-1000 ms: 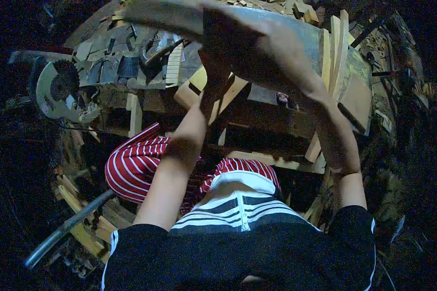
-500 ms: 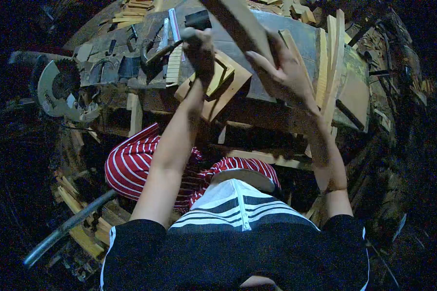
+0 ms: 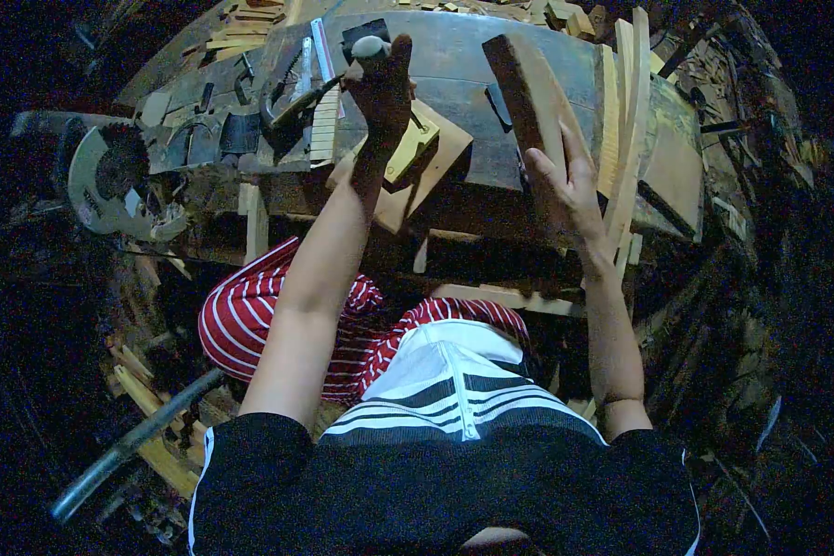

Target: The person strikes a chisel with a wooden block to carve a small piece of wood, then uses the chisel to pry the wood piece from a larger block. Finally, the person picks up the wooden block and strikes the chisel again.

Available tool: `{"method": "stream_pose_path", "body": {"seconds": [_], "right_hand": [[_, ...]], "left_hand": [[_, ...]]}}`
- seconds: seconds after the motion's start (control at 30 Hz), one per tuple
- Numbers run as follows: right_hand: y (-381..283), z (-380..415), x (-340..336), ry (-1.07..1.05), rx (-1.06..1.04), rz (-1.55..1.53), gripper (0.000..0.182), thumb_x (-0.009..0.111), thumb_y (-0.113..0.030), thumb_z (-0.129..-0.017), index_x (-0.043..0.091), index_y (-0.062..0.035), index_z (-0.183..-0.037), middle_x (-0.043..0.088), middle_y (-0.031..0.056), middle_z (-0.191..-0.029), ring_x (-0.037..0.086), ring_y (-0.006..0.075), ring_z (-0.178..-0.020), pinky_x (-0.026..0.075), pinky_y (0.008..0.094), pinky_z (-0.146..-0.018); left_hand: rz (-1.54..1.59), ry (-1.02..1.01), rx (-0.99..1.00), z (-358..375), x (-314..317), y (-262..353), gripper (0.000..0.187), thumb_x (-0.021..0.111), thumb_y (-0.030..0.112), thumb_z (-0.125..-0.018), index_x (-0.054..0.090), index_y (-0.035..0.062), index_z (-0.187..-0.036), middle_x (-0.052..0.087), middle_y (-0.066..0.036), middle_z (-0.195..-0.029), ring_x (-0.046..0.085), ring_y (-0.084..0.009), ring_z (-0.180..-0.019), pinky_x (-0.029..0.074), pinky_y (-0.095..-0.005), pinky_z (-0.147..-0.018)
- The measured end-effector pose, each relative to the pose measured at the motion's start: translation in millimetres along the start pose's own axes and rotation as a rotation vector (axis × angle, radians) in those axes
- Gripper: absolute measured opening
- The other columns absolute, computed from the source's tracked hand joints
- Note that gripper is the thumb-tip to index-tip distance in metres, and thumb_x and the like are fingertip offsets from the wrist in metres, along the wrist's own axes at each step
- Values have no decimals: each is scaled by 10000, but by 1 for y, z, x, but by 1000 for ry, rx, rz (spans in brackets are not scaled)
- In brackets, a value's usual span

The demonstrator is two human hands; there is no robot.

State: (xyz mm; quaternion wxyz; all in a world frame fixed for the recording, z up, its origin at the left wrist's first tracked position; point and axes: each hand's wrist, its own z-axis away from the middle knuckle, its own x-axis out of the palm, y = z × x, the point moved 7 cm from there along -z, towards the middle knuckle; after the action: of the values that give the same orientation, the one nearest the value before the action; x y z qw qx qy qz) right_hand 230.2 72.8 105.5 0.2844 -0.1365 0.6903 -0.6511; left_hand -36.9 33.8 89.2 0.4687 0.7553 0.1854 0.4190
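Note:
My left hand (image 3: 380,97) is closed over the bench around a tool whose rounded pale end (image 3: 371,47) sticks out at the top; the rest of it is mostly hidden by the fingers. My right hand (image 3: 565,185) grips the lower end of a long, narrow wooden board (image 3: 533,102), thumb on one side and fingers on the other. The board tilts upward to the left. Between the hands, a yellowish wooden block (image 3: 415,148) lies on a flat wooden piece (image 3: 445,165) at the bench's near edge.
Long wooden strips (image 3: 630,120) lie at the right of the bench (image 3: 454,56). A folding rule (image 3: 325,125) and a metal ruler (image 3: 321,46) lie to the left. A circular saw (image 3: 111,181) sits at the far left. A metal pipe (image 3: 139,445) slants below.
The board in my right hand has moved right and down, its upper end now fully in view. My left hand has shifted slightly, showing the tool's rounded end more clearly.

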Motion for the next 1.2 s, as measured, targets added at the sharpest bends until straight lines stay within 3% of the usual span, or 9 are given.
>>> {"method": "stream_pose_path", "body": {"seconds": [0.33,0.4,0.47,0.53,0.67,0.83,0.97,1.13,1.2], "right_hand": [[19,-1,2,-9,44,84,584,604,-359,-878,391,-67,-1337,553,101,-1117,544,181,-971,436,302,-841],[13,0,5,-15,40,74,550,591,-331,-892,396,-70,-1334,539,65,-1082,512,143,-930,426,281,-808],[12,1,8,-47,118,15,581,597,-352,-885,386,-70,-1347,536,64,-1087,509,143,-934,424,278,-806],[17,-1,9,-45,90,23,593,598,-355,-882,381,-65,-1352,533,66,-1104,508,144,-944,422,279,-811],[25,-3,10,-15,38,55,580,601,-359,-871,420,-22,-1307,491,170,-1262,489,269,-1155,369,343,-983],[26,-2,8,2,29,132,626,604,-403,-855,424,-10,-1307,460,198,-1319,452,320,-1220,333,369,-1024],[25,-2,9,7,18,123,653,607,-418,-845,418,-5,-1314,467,210,-1312,445,324,-1230,326,370,-1035],[29,2,9,2,76,105,661,613,-417,-844,413,-5,-1320,471,200,-1308,467,301,-1208,346,358,-1015],[28,2,10,15,63,153,662,615,-419,-843,413,-8,-1320,475,193,-1304,483,290,-1191,362,354,-1000]], "left_hand": [[15,-24,-205,-5,-5,-42,232,691,298,-832,516,148,-859,507,17,-570,468,-107,-386,406,-255,-395],[87,-21,-136,-14,-14,-52,593,348,572,-931,547,26,-1048,620,-74,-789,558,-122,-478,446,-246,-399],[-302,-100,-59,-4,-7,-43,601,348,576,-929,542,21,-1051,611,-74,-784,552,-125,-473,439,-238,-417],[78,-55,-213,1,4,-33,218,655,307,-863,575,123,-948,523,17,-596,502,-103,-442,396,-256,-400],[-212,-112,-99,-2,7,-27,260,607,356,-887,577,110,-964,526,14,-604,497,-111,-436,405,-258,-405],[-294,-34,165,5,24,8,378,691,329,-841,535,74,-609,486,19,-505,426,-75,-389,299,-258,-376],[-263,-162,-40,-8,11,-10,411,655,388,-855,535,80,-611,483,8,-509,452,-117,-434,315,-309,-443],[574,141,-605,7,-15,-72,282,629,341,-864,571,86,-968,524,-6,-593,514,-135,-435,406,-261,-395],[78,58,-273,2,-10,-48,271,645,330,-851,571,86,-941,522,-6,-587,515,-136,-434,410,-258,-398]]}}
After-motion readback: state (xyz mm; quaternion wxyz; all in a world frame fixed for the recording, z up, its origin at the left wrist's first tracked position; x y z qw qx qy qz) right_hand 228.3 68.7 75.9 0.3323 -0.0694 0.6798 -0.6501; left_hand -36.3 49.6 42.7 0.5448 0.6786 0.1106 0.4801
